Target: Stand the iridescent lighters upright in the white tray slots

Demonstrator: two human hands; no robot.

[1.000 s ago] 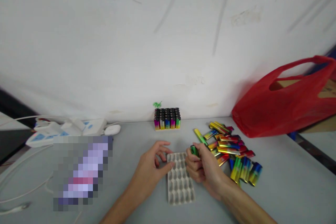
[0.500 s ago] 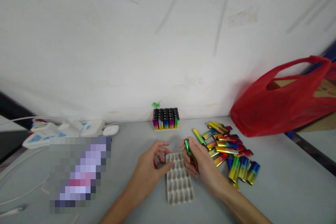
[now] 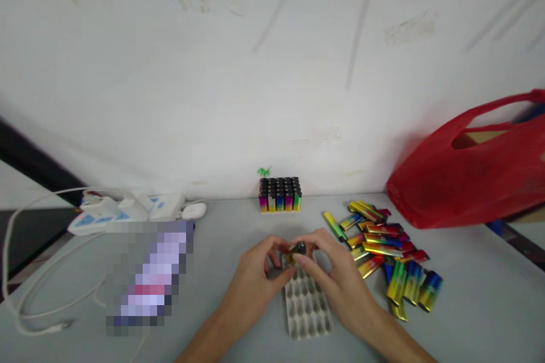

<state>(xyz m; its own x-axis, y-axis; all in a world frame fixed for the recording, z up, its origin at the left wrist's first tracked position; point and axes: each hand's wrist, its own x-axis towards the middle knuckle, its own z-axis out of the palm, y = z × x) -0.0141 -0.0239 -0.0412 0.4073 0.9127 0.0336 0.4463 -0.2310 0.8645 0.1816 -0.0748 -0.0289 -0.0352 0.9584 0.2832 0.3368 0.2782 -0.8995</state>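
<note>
Occupying the centre foreground of the head view, the pale moulded tray (image 3: 309,306) serves as landmark; its visible near cups are unfilled. Beyond it, against the wall (image 3: 238,96), stands a block of upright lighters (image 3: 280,195) with black tops, packed in rows. Right of the tray lies a loose heap of metallic-coloured lighters (image 3: 383,238); farther right, beyond the heap, slumps a red bag (image 3: 472,176). The grey table (image 3: 230,329) bears, left of the tray, a white power strip (image 3: 128,212) and a pixelated area. Above the tray's far end, my right hand (image 3: 336,272) grasps a black-topped lighter (image 3: 300,248) between thumb and fingers; my left hand (image 3: 259,272) curls at its lower end, its exact contact unclear.
</note>
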